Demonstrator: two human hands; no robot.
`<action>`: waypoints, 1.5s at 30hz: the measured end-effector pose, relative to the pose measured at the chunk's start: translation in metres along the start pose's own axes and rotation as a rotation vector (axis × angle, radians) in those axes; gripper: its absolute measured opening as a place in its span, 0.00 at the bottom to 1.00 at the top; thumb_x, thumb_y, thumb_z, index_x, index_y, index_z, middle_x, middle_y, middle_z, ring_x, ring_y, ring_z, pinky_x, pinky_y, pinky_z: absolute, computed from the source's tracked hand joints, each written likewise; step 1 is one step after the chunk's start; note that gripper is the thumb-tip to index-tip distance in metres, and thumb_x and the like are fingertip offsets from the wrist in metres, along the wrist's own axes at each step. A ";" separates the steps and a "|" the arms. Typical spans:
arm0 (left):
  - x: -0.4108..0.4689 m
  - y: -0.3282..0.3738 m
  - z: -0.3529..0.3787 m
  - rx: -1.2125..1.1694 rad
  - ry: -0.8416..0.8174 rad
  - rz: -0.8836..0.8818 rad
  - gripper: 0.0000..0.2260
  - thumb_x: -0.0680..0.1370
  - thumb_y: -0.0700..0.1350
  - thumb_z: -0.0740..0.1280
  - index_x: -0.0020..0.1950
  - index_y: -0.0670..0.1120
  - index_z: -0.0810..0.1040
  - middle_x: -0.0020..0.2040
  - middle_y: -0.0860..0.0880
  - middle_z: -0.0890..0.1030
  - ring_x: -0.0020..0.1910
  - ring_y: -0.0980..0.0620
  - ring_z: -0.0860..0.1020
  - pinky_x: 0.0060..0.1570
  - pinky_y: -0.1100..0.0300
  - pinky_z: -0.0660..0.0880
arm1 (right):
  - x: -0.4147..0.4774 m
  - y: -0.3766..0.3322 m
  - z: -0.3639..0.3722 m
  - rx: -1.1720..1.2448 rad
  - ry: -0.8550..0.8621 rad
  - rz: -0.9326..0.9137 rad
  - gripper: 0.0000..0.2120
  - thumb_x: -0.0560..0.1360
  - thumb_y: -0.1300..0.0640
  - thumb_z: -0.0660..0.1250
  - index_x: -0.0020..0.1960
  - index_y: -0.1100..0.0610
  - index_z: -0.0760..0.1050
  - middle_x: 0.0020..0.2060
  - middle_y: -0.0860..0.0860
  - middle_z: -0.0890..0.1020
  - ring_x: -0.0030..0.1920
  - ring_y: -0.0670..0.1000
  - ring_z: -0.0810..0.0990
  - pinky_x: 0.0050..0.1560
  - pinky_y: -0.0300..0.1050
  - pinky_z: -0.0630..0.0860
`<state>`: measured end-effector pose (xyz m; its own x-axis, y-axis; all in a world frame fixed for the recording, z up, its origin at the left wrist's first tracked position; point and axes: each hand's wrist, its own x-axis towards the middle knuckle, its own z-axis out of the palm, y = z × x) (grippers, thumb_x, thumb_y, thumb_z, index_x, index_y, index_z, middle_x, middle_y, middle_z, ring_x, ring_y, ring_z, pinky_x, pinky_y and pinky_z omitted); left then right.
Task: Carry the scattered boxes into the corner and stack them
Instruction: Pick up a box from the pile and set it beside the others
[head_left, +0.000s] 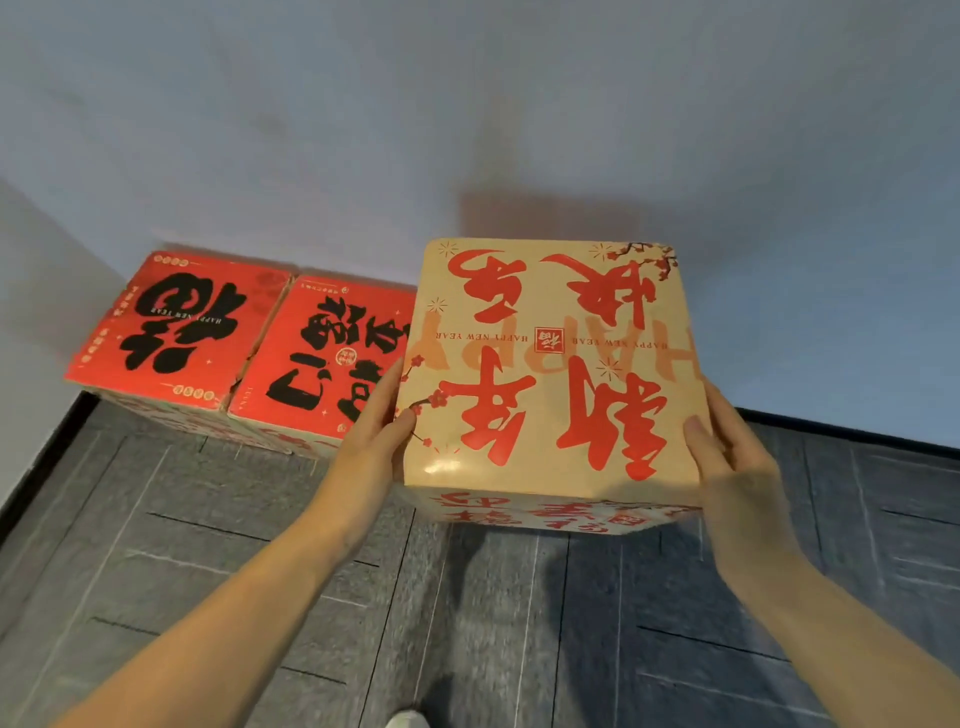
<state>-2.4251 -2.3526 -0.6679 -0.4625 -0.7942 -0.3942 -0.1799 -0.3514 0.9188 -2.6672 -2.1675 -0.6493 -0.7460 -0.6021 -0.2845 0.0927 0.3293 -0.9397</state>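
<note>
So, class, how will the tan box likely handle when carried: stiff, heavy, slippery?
Probably stiff: the tan box shows flat faces between the left hand and right hand. Likely light for its size, held by side pressure alone. Its glossy wrap may slip.

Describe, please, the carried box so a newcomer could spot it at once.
Along the pale wall, two red boxes stand by the corner. Right of them, the left hand and right hand hold the tan box. It alone bears red lettering, not black.
</note>
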 end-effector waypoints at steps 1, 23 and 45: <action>0.011 -0.025 -0.001 0.011 -0.002 -0.005 0.22 0.87 0.43 0.60 0.75 0.68 0.68 0.73 0.60 0.78 0.72 0.56 0.77 0.70 0.50 0.75 | 0.011 0.026 0.005 -0.023 -0.011 0.008 0.20 0.86 0.54 0.60 0.74 0.36 0.71 0.58 0.38 0.86 0.55 0.41 0.86 0.49 0.43 0.84; 0.056 -0.196 0.003 0.169 0.181 -0.380 0.33 0.77 0.62 0.74 0.79 0.55 0.69 0.71 0.55 0.78 0.65 0.53 0.80 0.63 0.50 0.80 | 0.103 0.208 0.039 -0.086 0.027 0.215 0.23 0.85 0.49 0.64 0.78 0.45 0.65 0.68 0.47 0.81 0.65 0.50 0.82 0.67 0.64 0.78; 0.112 -0.172 0.015 -0.332 0.661 -0.459 0.25 0.77 0.38 0.77 0.72 0.36 0.76 0.62 0.45 0.85 0.61 0.48 0.83 0.70 0.54 0.76 | 0.114 0.200 0.106 0.007 0.006 0.415 0.17 0.87 0.52 0.58 0.75 0.45 0.66 0.61 0.45 0.83 0.64 0.51 0.80 0.73 0.65 0.72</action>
<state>-2.4592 -2.3733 -0.8694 0.2116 -0.6275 -0.7493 0.0852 -0.7519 0.6537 -2.6635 -2.2472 -0.8902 -0.6485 -0.4148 -0.6382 0.3905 0.5384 -0.7468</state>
